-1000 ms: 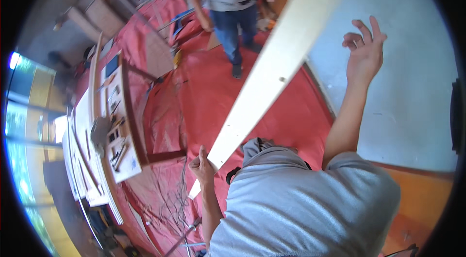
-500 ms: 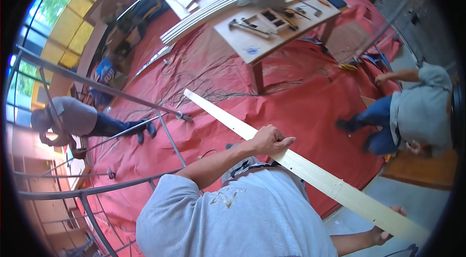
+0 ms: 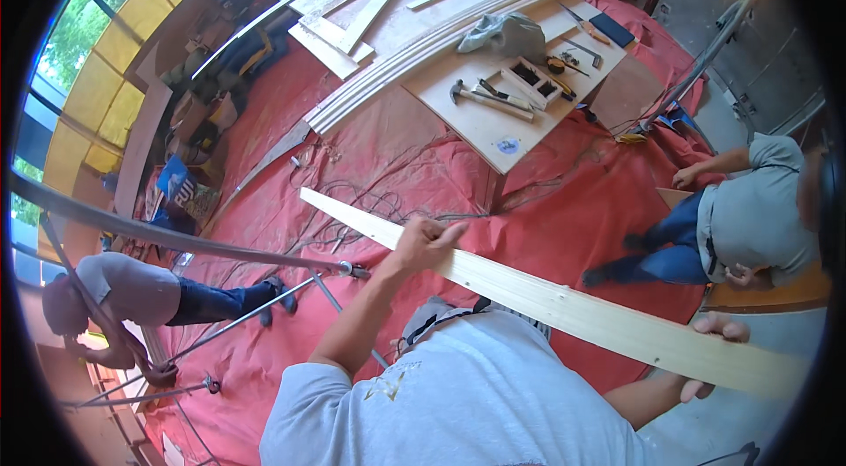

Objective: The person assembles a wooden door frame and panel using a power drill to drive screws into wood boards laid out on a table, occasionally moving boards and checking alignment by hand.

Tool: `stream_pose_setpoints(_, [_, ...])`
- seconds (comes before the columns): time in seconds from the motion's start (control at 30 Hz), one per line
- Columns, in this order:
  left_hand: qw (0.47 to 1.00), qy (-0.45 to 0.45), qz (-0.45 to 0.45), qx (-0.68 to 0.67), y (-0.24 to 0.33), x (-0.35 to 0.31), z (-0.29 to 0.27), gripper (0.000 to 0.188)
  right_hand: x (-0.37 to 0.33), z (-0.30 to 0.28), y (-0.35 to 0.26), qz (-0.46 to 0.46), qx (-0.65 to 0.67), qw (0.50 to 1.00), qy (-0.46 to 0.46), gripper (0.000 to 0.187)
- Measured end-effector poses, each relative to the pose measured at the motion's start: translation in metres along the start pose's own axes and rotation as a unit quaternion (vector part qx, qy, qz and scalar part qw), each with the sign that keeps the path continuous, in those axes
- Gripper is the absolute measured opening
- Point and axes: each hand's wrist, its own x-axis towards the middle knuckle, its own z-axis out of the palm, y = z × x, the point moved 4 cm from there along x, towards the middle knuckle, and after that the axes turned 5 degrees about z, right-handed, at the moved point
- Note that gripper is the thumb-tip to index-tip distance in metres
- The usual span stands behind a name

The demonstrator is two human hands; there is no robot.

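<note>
Across the floor of a workroom spreads a red sheet (image 3: 573, 219), wrinkled and crossed by loose cords. At the top stands a table (image 3: 467, 127) with wood strips and tools on it. A metal frame (image 3: 220, 246) of poles reaches in from the left. Two co-workers are nearby: one at left (image 3: 132, 290), bending and partly behind the poles, and one at right (image 3: 758, 210), whose head is lost at the dark rim.

Slanting in front of the wearer's gray shirt (image 3: 458, 395) is a long board (image 3: 529, 290), pale and narrow, held off the floor, its left end higher in view than its right. The right end blurs into the rim, so its tip is hard to make out.

Both hands grasp the board. The left hand (image 3: 427, 244), on a bent arm, is closed over it toward the left end, knuckles up and thumb pointing right; its fingertips are hidden. The right hand (image 3: 723, 326) clasps the board near the right end, with fingers showing beyond both edges and the palm covered by the wood.

On the table lie a gray cloth (image 3: 504, 34) and a hammer (image 3: 485, 99).
</note>
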Motion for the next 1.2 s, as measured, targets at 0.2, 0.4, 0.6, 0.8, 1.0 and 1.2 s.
stream_pose_setpoints(0.2, [0.999, 0.052, -0.001, 0.003, -0.036, 0.032, -0.159, 0.056, 0.079, 0.140, 0.047, 0.006, 0.014, 0.986, -0.164, 0.106])
stream_pose_setpoints(0.4, [0.995, 0.099, 0.033, 0.006, -0.065, 0.086, -0.302, 0.051, 0.148, 0.261, 0.107, -0.017, 0.014, 0.980, -0.197, 0.092])
stream_pose_setpoints(0.6, [0.989, 0.133, 0.023, 0.061, -0.106, 0.154, -0.417, 0.049, 0.202, 0.375, 0.198, -0.057, 0.093, 0.978, -0.177, 0.084])
stream_pose_setpoints(0.8, [0.984, 0.163, 0.014, 0.070, -0.128, 0.197, -0.524, 0.044, 0.268, 0.462, 0.250, -0.050, 0.107, 0.945, -0.304, 0.070])
stream_pose_setpoints(1.0, [0.984, 0.171, 0.010, 0.039, -0.178, 0.236, -0.612, 0.045, 0.317, 0.558, 0.282, 0.035, 0.068, 0.947, -0.312, 0.065])
stream_pose_setpoints(1.2, [0.984, 0.171, 0.000, 0.048, -0.245, 0.267, -0.704, 0.047, 0.333, 0.668, 0.332, 0.051, 0.054, 0.930, -0.361, 0.066])
